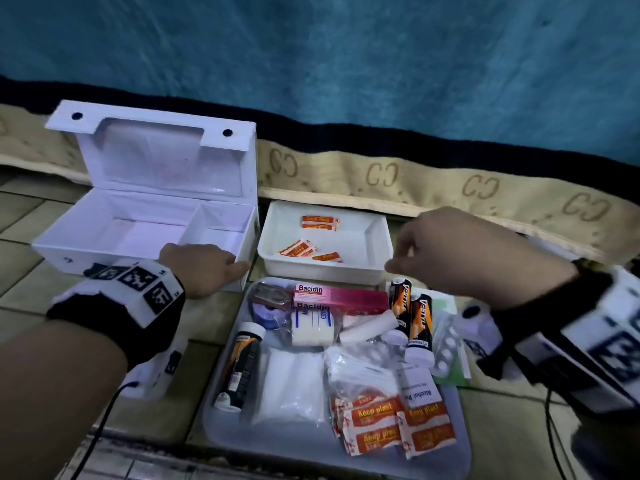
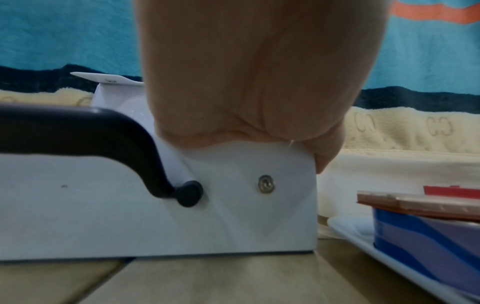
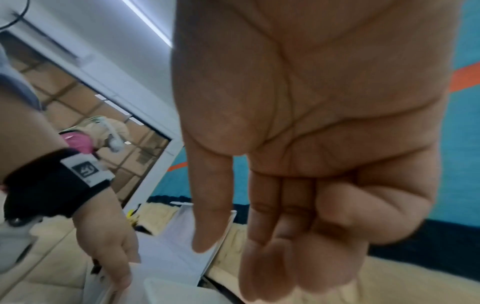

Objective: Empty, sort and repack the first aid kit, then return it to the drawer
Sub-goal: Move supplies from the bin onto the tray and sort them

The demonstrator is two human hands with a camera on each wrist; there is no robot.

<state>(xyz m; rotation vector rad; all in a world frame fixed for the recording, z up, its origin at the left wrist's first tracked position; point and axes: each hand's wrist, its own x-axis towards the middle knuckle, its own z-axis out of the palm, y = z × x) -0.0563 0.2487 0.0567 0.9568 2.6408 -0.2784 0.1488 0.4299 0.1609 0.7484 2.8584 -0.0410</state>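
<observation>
A floor of beige square tiles carries everything, bounded at the far side by a teal blanket with a dark band and a tan patterned border. The white hard-sided first aid box sits at the left with its lid upright against that border, both inner compartments showing only bare white lining. The left hand holds the box's near right corner, thumb down the side edge, fingers curled over the rim. Just right of it stands a small white rectangular tray holding a few orange plaster sachets. In front lies a pale grey flat tray crowded with supplies, touching the small tray's near wall. The right hand hovers above the small tray's right edge, its grip loose and holding nothing, fingers relaxed. Bare tile lies left of the grey tray.
</observation>
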